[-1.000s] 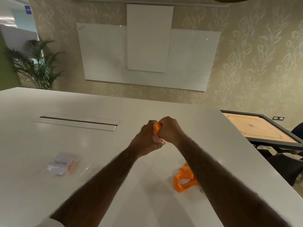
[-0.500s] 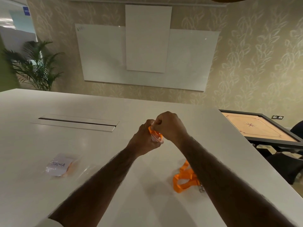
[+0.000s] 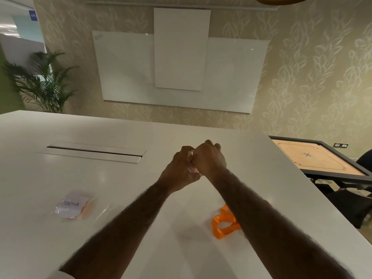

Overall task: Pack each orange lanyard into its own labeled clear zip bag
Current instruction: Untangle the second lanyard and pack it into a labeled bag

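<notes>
- Gripping a crumpled clear bag [image 3: 191,167] between them, both hands meet knuckle to knuckle above the white table [image 3: 120,248], near its middle.
- Left hand [image 3: 180,170] is closed, its fingers curled round the bag's left side, and the film bunches against the palm.
- Right hand [image 3: 210,158] makes a tight fist with its back to the camera, clamped on the bag's upper edge. The fingertips are hidden behind the hand.
- A faint orange-pink tint shows through the film; what lies inside cannot be told.
- A loose orange lanyard [image 3: 223,225] lies in loops on the table, near the camera and beneath the right forearm, which covers its right part.
- A packed bag [image 3: 71,205], with a white label handwritten "SIGMA" and orange showing at its right edge, lies flat on the table, well to the left of the hands.
- A long cable slot [image 3: 94,151] is set into the tabletop beyond the left arm.
- A whiteboard [image 3: 179,67] hangs on the leaf-patterned wall behind the table, and a potted palm [image 3: 42,81] stands at far left.
- A carrom board [image 3: 320,158] sits just past the table's right edge, with a dark chair [image 3: 364,162] beside it.
</notes>
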The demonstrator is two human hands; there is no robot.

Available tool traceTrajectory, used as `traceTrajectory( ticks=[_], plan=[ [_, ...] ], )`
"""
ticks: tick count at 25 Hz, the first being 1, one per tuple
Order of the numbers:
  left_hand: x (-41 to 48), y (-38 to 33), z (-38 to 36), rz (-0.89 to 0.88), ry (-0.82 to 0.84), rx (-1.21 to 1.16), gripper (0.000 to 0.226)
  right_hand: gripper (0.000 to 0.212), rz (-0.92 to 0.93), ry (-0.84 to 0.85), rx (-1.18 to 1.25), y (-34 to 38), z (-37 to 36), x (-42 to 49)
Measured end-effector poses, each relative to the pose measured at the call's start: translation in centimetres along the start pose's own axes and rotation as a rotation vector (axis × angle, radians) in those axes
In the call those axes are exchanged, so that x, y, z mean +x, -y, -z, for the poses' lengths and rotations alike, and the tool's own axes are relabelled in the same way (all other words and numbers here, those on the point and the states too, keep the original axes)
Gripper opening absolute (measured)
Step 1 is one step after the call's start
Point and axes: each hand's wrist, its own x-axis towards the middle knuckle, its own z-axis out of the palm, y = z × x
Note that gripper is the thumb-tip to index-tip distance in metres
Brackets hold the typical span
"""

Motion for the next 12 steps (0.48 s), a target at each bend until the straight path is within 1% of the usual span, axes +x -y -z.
traceTrajectory(
  ticks=[2,4,5,6,7,8,10,12],
  plan=[
    [0.1,0.1,-0.2,0.002,-0.002,-0.011,0.069,0.014,-0.041,0.081,0.012,0.2,0.4,0.2],
    [0.2,0.3,-0.4,0.000,0.005,-0.003,0.076,0.020,0.016,0.252,0.018,-0.1,1.2,0.5],
    [0.2,0.5,-0.4,0.017,0.010,0.002,0.080,0.024,0.045,0.352,0.075,-0.4,1.7,0.5],
    [0.3,0.7,-0.3,0.042,0.012,0.011,0.084,0.024,0.054,0.453,0.180,-0.9,2.2,0.6],
    [0.3,1.0,-0.2,0.067,0.005,0.018,0.088,0.021,0.049,0.519,0.297,-1.5,2.6,0.6],
    [0.3,1.4,-0.1,0.085,-0.009,0.021,0.091,0.019,0.040,0.529,0.387,-1.9,3.0,0.7],
    [0.2,1.8,0.2,0.099,-0.026,0.020,0.092,0.017,0.004,0.422,0.470,-2.5,3.4,0.9],
    [0.3,1.7,0.1,0.093,-0.037,0.014,0.092,0.011,-0.003,0.338,0.406,-2.4,3.0,0.9]
  ],
)
